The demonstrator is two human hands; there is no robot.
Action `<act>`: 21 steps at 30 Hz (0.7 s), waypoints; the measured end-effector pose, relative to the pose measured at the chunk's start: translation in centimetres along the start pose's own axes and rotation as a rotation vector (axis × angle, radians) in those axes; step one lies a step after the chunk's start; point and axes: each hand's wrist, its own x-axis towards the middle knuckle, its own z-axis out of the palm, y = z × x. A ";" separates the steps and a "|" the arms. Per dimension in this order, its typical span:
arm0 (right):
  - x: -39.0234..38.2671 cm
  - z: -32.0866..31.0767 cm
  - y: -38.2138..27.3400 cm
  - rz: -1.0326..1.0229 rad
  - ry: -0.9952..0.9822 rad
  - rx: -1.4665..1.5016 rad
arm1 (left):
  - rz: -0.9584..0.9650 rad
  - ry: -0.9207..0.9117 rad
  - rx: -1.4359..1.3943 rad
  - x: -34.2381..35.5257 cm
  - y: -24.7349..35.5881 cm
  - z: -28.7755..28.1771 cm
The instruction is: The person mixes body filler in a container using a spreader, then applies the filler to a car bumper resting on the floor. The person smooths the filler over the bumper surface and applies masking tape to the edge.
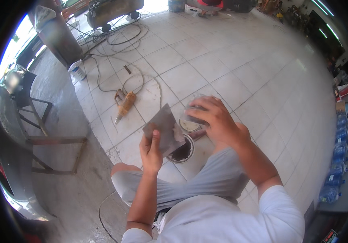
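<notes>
My left hand (151, 146) grips a flat grey metal spreader blade (164, 126) by its lower edge, holding it tilted above the floor. My right hand (213, 118) is closed over a small clear container (191, 110) just right of the blade. Directly below sit a round open tin (182, 151) with dark contents and a pale round lid (189, 126) on the white floor tiles. My knees in grey trousers fill the lower middle.
An orange power drill (123, 104) lies on the tiles to the left, with black cables (113, 38) trailing back to a compressor (111, 11). A white plastic tub (77, 71) stands by a pillar. A metal frame stand (46, 139) is at left; water bottles (337, 162) are stacked at right.
</notes>
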 end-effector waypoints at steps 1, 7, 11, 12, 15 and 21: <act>0.8 -0.2 -0.5 -0.042 0.022 -0.014 | -0.004 -0.045 0.077 -0.3 1.0 0.7; 1.2 1.8 -3.4 -0.049 -0.039 0.068 | 0.093 0.089 0.016 -1.1 2.0 2.8; -0.5 3.0 -5.5 -0.014 -0.096 0.148 | 0.177 0.228 -0.045 -1.0 1.5 3.2; -0.9 3.2 -5.8 0.008 -0.118 0.169 | 0.182 0.236 -0.043 -1.0 1.2 3.1; -2.2 4.2 -6.6 -0.001 -0.151 0.177 | 0.196 0.270 -0.057 -1.1 0.2 2.6; -3.3 4.4 -7.5 -0.060 -0.081 0.138 | 0.232 0.368 -0.091 -0.6 0.5 1.7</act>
